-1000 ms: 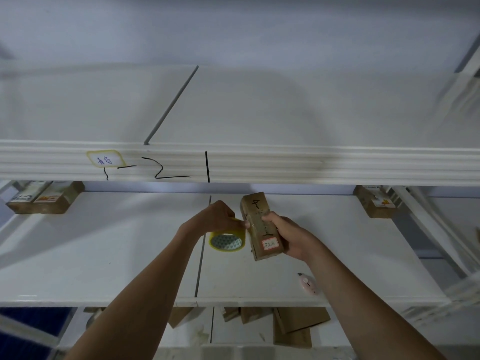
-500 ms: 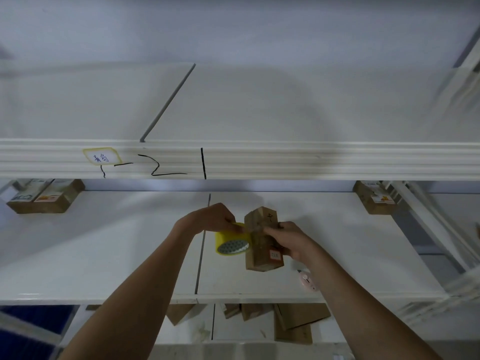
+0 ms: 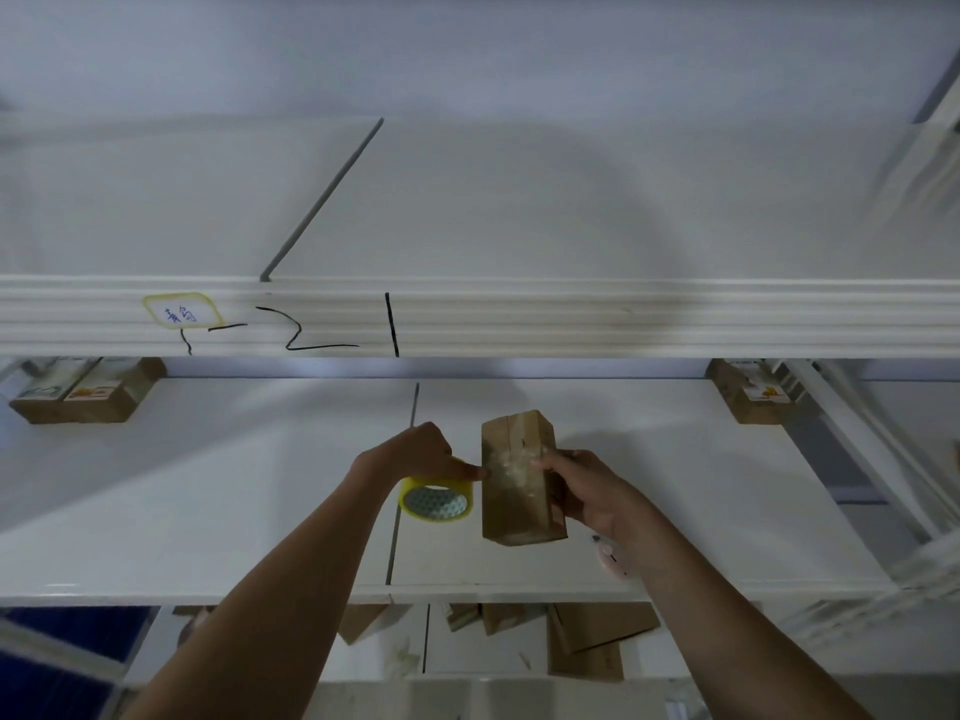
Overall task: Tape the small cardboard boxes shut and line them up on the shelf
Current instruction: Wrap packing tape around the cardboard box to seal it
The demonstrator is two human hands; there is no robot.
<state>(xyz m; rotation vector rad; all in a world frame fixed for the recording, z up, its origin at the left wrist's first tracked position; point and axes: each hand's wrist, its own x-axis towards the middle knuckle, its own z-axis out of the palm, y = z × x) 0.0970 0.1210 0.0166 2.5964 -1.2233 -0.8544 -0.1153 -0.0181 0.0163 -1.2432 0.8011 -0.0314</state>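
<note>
Holding a box [image 3: 519, 480] upright over the middle shelf [image 3: 208, 511], I grip it in my right hand [image 3: 587, 491], thumb on the fresh tape, while my left hand [image 3: 415, 454] clasps the roll [image 3: 436, 498] and presses a fingertip to the box's edge. The strip could wrinkle or peel if I tug the roll askew; the box could slip. Count: one box in hand, two boxes [image 3: 83, 392] far left, one box [image 3: 748, 392] far right, one roll.
</note>
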